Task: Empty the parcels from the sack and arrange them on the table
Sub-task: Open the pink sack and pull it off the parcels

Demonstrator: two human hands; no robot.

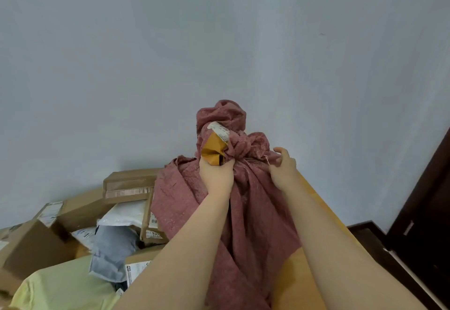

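Against a plain grey-blue wall (219,41), a person is standing over a wooden worktop (300,281) and working parcels out of a rose-pink cloth sack (250,212). The sack is standing upright on the worktop, bunched and twisted at the top. A yellow padded parcel (213,150) with a white label is poking out of the folds just below that twist.

The left hand (215,175) is gripping the lower end of this parcel, thumb and fingers closed around it and some of the cloth beside it. The right hand (283,167) is holding a fold of the sack on the far side, fingers curled into the fabric, thumb lifted.

To the left, parcels are already lying in a loose heap: cardboard boxes (129,183), a white mailer (124,214), a grey mailer (114,248) and a pale green bag (60,287), several overlapping one another.

The step in hand appears to be freeing the yellow parcel, with emptying well under way and tidy arranging not yet begun. The next move probably calls for the right hand to be pulling the cloth back and down while the left is drawing the parcel clear, since the fabric is wrapping tightly round it.
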